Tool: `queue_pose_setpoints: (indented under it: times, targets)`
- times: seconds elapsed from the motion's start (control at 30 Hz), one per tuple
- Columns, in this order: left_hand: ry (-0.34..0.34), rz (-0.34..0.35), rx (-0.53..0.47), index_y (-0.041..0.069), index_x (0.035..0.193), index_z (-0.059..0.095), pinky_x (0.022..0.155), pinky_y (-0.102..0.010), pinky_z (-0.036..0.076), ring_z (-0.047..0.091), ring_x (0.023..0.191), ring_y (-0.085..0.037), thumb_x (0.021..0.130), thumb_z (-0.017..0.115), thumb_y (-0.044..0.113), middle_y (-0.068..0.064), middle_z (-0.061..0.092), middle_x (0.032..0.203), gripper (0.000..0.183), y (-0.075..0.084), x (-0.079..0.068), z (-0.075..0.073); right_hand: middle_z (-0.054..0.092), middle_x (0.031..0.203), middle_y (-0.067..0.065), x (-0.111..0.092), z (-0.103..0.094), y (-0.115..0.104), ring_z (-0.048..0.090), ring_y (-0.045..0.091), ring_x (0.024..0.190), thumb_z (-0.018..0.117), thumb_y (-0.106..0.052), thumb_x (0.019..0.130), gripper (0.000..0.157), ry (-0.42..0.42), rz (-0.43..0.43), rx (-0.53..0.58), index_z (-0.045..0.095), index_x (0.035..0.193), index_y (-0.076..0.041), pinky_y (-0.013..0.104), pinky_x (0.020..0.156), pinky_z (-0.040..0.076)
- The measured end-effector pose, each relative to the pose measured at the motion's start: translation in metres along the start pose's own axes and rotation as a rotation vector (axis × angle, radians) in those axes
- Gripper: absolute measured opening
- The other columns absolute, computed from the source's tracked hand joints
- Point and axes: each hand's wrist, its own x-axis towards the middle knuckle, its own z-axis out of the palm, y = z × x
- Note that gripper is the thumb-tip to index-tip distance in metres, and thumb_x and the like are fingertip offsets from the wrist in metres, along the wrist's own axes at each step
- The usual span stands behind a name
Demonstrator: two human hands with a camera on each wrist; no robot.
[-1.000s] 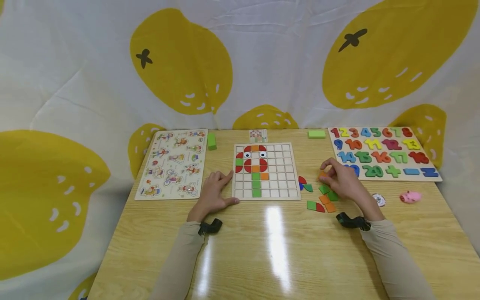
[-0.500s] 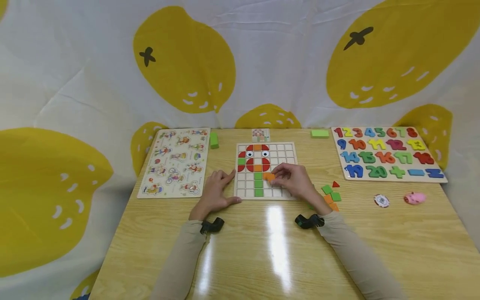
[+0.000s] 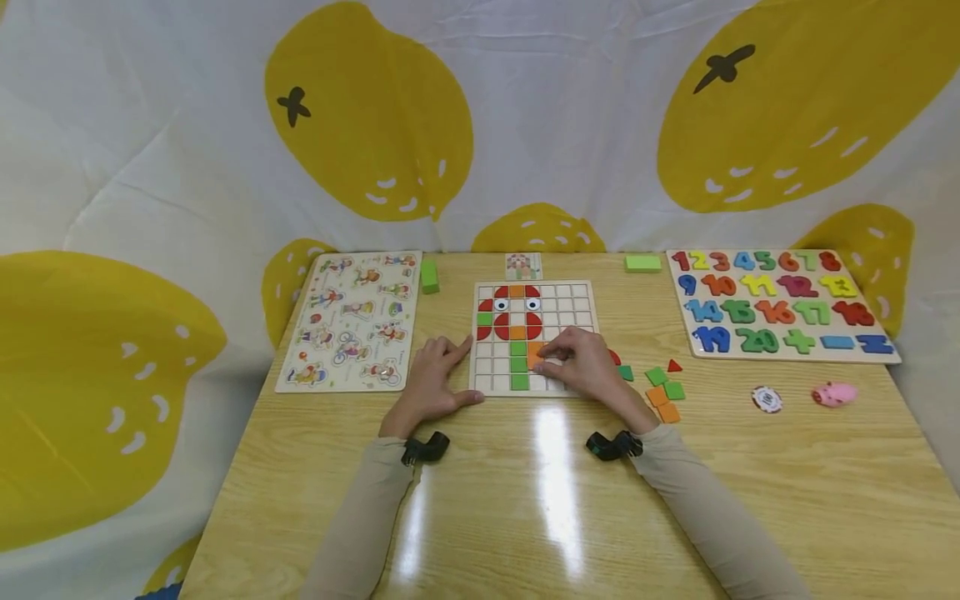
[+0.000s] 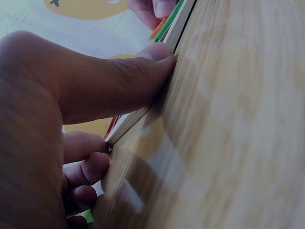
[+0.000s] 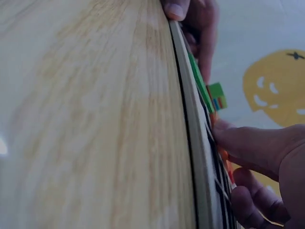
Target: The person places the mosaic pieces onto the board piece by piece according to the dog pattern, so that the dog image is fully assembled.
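Though partly hidden, orange tiles front-to-back

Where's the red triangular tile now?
In the head view, the red triangular tile lies right of the wooden grid board, just beyond the loose green square tiles.

My right hand pinches an orange piece at the board, beside green pieces, as my left hand touches its edge.
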Motion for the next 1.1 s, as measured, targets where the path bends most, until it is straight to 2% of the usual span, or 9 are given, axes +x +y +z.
queue_pose_setpoints:
  times: [0.23, 0.43, 0.57, 0.73, 0.83, 0.97, 1.1]
  targets:
    - [-0.006, 0.003, 0.011, 0.018, 0.153, 0.039, 0.080, -0.035, 0.028, 0.035, 0.089, -0.019, 0.072, 0.073, 0.067, -0.001, 0.044, 0.102, 0.101, 0.001, -0.001, -0.001, 0.064, 0.090, 0.003, -0.006, 0.002, -0.002, 0.060, 0.017, 0.077, 0.088, -0.022, 0.074, 0.019, 0.051, -0.007, 0.045, 0.081, 0.090, -0.013, 0.030, 0.067, 0.046]
    - [-0.006, -0.013, 0.005, 0.018, 0.152, 0.039, 0.080, -0.035, 0.027, 0.034, 0.089, -0.019, 0.072, 0.074, 0.066, -0.001, 0.044, 0.102, 0.100, 0.002, -0.002, -0.002, 0.064, 0.091, 0.002, -0.010, -0.003, -0.001, 0.056, 0.018, 0.080, 0.087, -0.020, 0.076, 0.017, 0.045, -0.043, 0.087, 0.081, 0.091, -0.013, 0.029, 0.066, 0.041]
    - [-0.013, -0.019, -0.006, 0.018, 0.153, 0.038, 0.081, -0.035, 0.027, 0.034, 0.090, -0.019, 0.073, 0.074, 0.064, -0.001, 0.043, 0.103, 0.099, 0.002, -0.002, -0.001, 0.064, 0.094, 0.005, -0.021, -0.030, 0.004, 0.056, 0.018, 0.079, 0.083, -0.022, 0.080, 0.020, 0.008, -0.041, 0.062, 0.080, 0.098, -0.012, 0.028, 0.066, 0.041]
    - [-0.019, -0.023, 0.001, 0.019, 0.154, 0.037, 0.081, -0.035, 0.028, 0.034, 0.091, -0.018, 0.073, 0.074, 0.065, 0.000, 0.043, 0.103, 0.100, 0.002, -0.002, 0.001, 0.067, 0.099, 0.003, -0.054, -0.089, 0.022, 0.057, 0.020, 0.082, 0.080, -0.020, 0.084, 0.025, -0.132, 0.082, -0.082, 0.077, 0.108, -0.015, 0.032, 0.070, 0.045]
    - [-0.009, -0.024, 0.005, 0.020, 0.153, 0.038, 0.080, -0.035, 0.028, 0.035, 0.090, -0.018, 0.072, 0.075, 0.065, 0.001, 0.043, 0.102, 0.100, 0.003, -0.002, 0.001, 0.069, 0.100, 0.001, -0.077, -0.114, 0.034, 0.059, 0.020, 0.090, 0.082, -0.014, 0.081, 0.027, -0.206, 0.146, -0.172, 0.078, 0.107, -0.016, 0.037, 0.077, 0.046]
    - [0.009, -0.028, 0.000, 0.020, 0.153, 0.040, 0.079, -0.035, 0.028, 0.035, 0.090, -0.018, 0.070, 0.078, 0.062, 0.000, 0.043, 0.101, 0.100, 0.003, -0.002, -0.001, 0.066, 0.096, -0.002, -0.096, -0.125, 0.046, 0.057, 0.018, 0.087, 0.081, -0.013, 0.081, 0.024, -0.255, 0.155, -0.251, 0.079, 0.104, -0.018, 0.035, 0.077, 0.045]
    - [0.008, -0.033, -0.006, 0.021, 0.153, 0.039, 0.079, -0.035, 0.028, 0.034, 0.090, -0.018, 0.070, 0.077, 0.063, 0.001, 0.042, 0.101, 0.100, 0.003, -0.002, 0.000, 0.064, 0.092, -0.003, -0.101, -0.125, 0.050, 0.057, 0.014, 0.082, 0.082, -0.013, 0.080, 0.019, -0.245, 0.156, -0.264, 0.078, 0.099, -0.017, 0.035, 0.076, 0.046]
